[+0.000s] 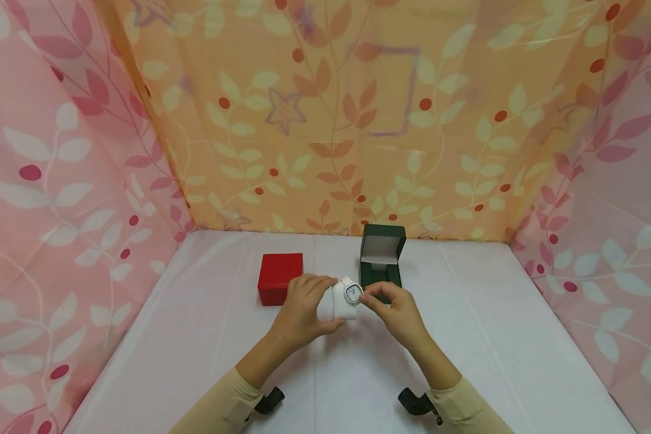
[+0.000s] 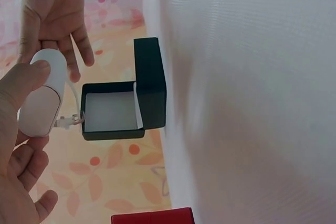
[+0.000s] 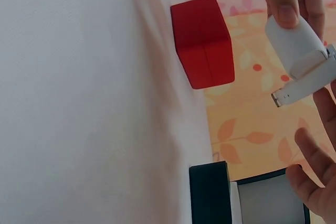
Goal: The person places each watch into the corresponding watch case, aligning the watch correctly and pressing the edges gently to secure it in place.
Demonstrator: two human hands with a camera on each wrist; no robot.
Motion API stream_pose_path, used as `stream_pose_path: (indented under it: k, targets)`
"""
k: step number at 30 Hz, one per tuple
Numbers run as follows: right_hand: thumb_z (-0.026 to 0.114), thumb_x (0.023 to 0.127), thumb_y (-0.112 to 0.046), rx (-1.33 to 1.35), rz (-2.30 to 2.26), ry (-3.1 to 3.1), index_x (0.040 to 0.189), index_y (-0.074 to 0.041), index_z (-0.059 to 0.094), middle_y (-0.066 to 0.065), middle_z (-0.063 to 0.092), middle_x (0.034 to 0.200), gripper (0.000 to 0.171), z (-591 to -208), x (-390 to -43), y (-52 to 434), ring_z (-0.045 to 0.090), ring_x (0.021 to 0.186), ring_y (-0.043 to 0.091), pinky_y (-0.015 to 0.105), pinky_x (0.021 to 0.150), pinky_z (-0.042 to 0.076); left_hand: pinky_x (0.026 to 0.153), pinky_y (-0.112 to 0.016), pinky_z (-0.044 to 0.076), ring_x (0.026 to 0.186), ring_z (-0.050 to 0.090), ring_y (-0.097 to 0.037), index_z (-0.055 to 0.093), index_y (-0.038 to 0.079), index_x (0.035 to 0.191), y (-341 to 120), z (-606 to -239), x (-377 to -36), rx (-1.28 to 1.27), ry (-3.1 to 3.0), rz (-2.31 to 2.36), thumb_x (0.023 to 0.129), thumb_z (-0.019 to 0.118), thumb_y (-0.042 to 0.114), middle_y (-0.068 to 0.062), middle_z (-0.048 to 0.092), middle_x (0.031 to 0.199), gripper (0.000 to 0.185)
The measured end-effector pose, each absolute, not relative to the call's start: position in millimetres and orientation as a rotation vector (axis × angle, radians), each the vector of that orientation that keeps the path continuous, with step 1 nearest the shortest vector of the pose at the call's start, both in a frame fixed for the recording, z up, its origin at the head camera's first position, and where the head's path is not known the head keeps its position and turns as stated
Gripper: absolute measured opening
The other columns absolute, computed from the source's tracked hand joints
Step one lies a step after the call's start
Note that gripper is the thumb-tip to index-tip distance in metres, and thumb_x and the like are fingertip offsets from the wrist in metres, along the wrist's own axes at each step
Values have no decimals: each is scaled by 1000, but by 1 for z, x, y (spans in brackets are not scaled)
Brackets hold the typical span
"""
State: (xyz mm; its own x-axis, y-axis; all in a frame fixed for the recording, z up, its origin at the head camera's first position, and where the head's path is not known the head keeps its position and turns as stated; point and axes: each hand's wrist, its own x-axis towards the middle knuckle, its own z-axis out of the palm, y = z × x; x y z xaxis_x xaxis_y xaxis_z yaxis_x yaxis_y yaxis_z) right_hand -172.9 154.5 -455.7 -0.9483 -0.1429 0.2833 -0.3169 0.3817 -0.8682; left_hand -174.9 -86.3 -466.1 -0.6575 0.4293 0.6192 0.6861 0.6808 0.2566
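My left hand point(image 1: 302, 310) grips a white watch cushion point(image 1: 343, 310) between thumb and fingers, above the table. A white wristwatch point(image 1: 353, 293) with a square-rounded case lies against the cushion's upper right side. Thumb and forefinger of my right hand point(image 1: 404, 316) pinch the watch at its right edge. In the right wrist view, one strap end point(image 3: 294, 92) hangs loose beside the cushion point(image 3: 294, 43). The left wrist view shows my left thumb pressing the cushion point(image 2: 39, 109), with a buckle point(image 2: 65, 121) dangling next to it. Part of the strap is hidden by fingers.
Behind my right hand stands an open dark green box point(image 1: 383, 231), its lid raised. A closed red box point(image 1: 280, 278) sits behind my left hand. Both rest on a white-covered table point(image 1: 466, 337), with patterned cloth walls point(image 1: 325, 138) at the back and sides.
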Motion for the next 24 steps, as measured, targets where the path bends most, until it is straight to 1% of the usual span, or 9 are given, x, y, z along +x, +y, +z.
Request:
stream_pose_path:
  k: [3,6,8,11,15,18,24]
  targets:
    - [82,87,-32,425,1547,-2429,89,-21,77,-3,73,103,13,-457,-171,153,66,105,16,50,91,55,104,-47,42,117,56,-18,61,12,135,-86,-466,-175,-846,-2362,-666,69,95,44,0,66,129,81]
    - [83,86,-28,506,1479,-2396,92,-22,78,-5,73,106,10,-456,-171,153,65,107,15,48,92,56,104,-48,42,116,57,-19,61,12,135,-87,-466,-176,-827,-2352,-683,68,96,42,-1,66,128,81]
    - [84,85,-24,581,1435,-2387,97,-23,77,-6,72,110,14,-456,-172,154,64,111,15,46,95,55,104,-48,42,116,57,-20,60,13,135,-87,-465,-176,-806,-2354,-699,68,96,42,-2,66,128,81]
    - [87,81,-22,673,1371,-2412,107,-26,75,-10,70,117,28,-455,-173,156,61,118,13,43,101,52,104,-47,42,116,56,-18,59,15,136,-89,-464,-176,-768,-2369,-717,69,95,43,-1,66,130,82]
    - [89,79,-22,734,1352,-2440,115,-28,73,-12,67,124,40,-454,-173,159,57,125,13,46,106,49,106,-48,42,118,55,-17,58,16,138,-90,-463,-176,-734,-2389,-747,69,95,43,1,64,133,83]
    - [90,78,-24,754,1324,-2447,118,-27,72,-12,67,125,44,-455,-172,159,56,126,14,49,106,49,108,-49,42,120,54,-16,57,17,139,-90,-464,-176,-723,-2397,-774,70,94,43,1,64,134,82]
    - [91,76,-23,768,1225,-2425,116,-22,72,-11,68,123,45,-456,-173,157,58,123,14,45,104,51,108,-47,41,120,54,-17,58,15,139,-90,-463,-177,-745,-2374,-782,71,94,42,0,64,134,81]
